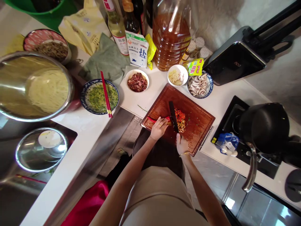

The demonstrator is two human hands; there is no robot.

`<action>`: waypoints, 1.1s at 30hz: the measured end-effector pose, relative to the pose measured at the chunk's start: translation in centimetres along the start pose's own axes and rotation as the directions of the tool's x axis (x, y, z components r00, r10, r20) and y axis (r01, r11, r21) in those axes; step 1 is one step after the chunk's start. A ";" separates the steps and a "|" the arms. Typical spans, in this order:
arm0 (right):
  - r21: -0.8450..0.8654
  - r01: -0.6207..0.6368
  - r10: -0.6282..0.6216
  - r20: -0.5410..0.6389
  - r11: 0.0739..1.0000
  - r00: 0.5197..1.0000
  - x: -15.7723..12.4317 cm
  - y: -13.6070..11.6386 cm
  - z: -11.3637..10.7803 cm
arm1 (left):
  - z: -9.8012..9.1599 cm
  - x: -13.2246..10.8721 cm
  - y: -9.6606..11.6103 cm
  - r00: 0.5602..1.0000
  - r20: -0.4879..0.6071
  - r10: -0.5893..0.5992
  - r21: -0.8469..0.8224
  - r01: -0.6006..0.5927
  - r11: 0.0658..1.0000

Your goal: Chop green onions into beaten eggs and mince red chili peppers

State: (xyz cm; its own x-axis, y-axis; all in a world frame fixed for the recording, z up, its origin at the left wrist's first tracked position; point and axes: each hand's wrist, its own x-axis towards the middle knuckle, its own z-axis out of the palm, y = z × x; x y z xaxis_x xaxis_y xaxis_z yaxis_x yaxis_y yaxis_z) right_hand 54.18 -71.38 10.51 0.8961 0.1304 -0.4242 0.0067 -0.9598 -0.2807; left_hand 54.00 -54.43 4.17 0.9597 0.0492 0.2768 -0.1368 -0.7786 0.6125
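My left hand (160,128) is closed over a red chili pepper (152,120), pressing it to a brown wooden cutting board (199,121). A paler pepper piece shows under its fingers. In my right hand (182,145) is the handle of a kitchen knife (173,116), its dark blade standing just right of my left fingertips. Sliced chili rings (181,121), red and yellowish-green, lie against the blade's right side. Small green bits are scattered over the right half of the board.
Behind the board stand bowls of chopped meat (137,81), chopped garlic (176,77) and sliced mushrooms (198,84). Red chopsticks (106,94) rest across a bowl of green-flecked egg mixture (96,95). A black pot (263,125) sits right, its handle jutting forward. A knife block (235,56) stands behind.
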 end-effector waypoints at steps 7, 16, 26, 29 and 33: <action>-0.032 -0.009 0.012 0.094 0.999 0.996 -1.4 -0.3 -1.7 | 0.3 -0.1 0.0 0.999 -0.031 -0.017 -0.013 0.017 1.000; -0.045 -0.069 0.074 0.137 0.997 0.988 0.1 -0.9 0.5 | 0.5 -0.2 -0.5 0.999 -0.033 0.004 -0.021 -0.005 1.000; 0.120 0.064 -0.053 -0.091 0.991 0.994 0.0 0.6 -0.4 | -0.3 -0.3 0.7 0.999 -0.042 -0.005 0.123 0.010 0.992; 0.105 0.120 -0.104 -0.147 0.987 0.984 -0.7 0.8 -0.9 | -1.2 -0.3 0.9 0.999 -0.039 -0.037 0.123 0.041 0.992; 0.100 0.073 -0.066 -0.066 0.992 0.996 -1.5 0.8 -0.9 | -1.9 -0.6 0.3 1.000 0.002 -0.002 0.081 0.002 0.997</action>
State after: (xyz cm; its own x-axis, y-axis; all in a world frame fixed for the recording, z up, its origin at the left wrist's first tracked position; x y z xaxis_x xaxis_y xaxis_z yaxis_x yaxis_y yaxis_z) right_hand 53.28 -72.53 11.75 0.9209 0.1770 -0.3473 0.0275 -0.9182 -0.3951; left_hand 52.92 -53.45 5.60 0.9603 0.0494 0.2745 -0.1150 -0.8263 0.5513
